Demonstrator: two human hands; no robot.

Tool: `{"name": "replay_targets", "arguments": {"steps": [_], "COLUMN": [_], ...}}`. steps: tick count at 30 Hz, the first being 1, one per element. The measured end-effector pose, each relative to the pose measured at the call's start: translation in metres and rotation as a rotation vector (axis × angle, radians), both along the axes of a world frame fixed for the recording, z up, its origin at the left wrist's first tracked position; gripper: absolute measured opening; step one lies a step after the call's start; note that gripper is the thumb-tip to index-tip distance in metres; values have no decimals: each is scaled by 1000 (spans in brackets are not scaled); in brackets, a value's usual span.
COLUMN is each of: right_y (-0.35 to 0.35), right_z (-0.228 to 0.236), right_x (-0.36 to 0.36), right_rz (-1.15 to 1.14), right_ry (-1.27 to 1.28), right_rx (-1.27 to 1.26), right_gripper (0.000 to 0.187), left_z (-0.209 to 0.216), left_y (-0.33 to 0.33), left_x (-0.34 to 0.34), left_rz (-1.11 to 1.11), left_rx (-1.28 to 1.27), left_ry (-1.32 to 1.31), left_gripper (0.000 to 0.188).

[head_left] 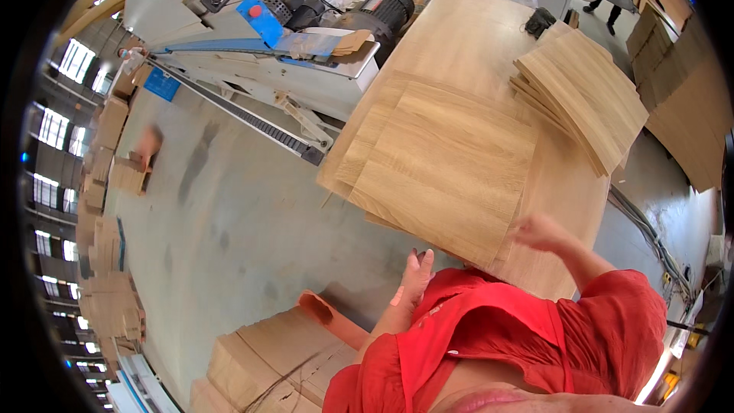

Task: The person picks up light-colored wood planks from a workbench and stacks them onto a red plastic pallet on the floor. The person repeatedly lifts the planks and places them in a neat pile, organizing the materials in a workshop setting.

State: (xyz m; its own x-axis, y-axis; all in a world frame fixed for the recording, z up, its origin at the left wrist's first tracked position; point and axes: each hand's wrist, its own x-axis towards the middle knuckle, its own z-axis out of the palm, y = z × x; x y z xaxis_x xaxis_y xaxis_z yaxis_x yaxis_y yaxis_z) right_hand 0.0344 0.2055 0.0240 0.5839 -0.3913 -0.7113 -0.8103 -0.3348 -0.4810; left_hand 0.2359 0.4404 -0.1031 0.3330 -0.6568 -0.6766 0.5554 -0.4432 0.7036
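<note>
A wood-grain panel (451, 160) lies on top of another like it, on the large wood-grain table (466, 23) in front of me. My left hand (415, 275) is just off the panel's near edge, its fingers closed around something small and dark that I cannot make out. Over the panel's near right corner is my right hand (537, 232), blurred, with its fingers looking curled. Whether it touches the panel or holds anything does not show.
A fanned stack of wood-grain panels (585, 84) rests at the table's right. Beyond the table's left side stands a machine with motors (382, 11) and a long rail (237, 111). Cardboard boxes (267, 356) are low on my left. Cables (650, 233) run along the floor at right.
</note>
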Motion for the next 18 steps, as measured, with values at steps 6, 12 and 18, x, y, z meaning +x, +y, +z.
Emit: {"name": "replay_targets", "arguments": {"steps": [6,12,18], "right_y": [-148,-189,-100], "right_z": [-55,-77,-80], "right_x": [82,143,79], "right_rz": [-123,-83,-183], "right_ry": [-462,-295,-324], "right_rx": [-930,-693,-690], "right_gripper": [56,64,65], "left_z": [5,-1,-19], "left_y": [-17,-37,-39], "left_x": [-17,10,37], "left_rz": [58,127,429], "left_rx": [-2,60,-48], "left_ry": [168,104,221], "left_gripper": [79,65,70]}}
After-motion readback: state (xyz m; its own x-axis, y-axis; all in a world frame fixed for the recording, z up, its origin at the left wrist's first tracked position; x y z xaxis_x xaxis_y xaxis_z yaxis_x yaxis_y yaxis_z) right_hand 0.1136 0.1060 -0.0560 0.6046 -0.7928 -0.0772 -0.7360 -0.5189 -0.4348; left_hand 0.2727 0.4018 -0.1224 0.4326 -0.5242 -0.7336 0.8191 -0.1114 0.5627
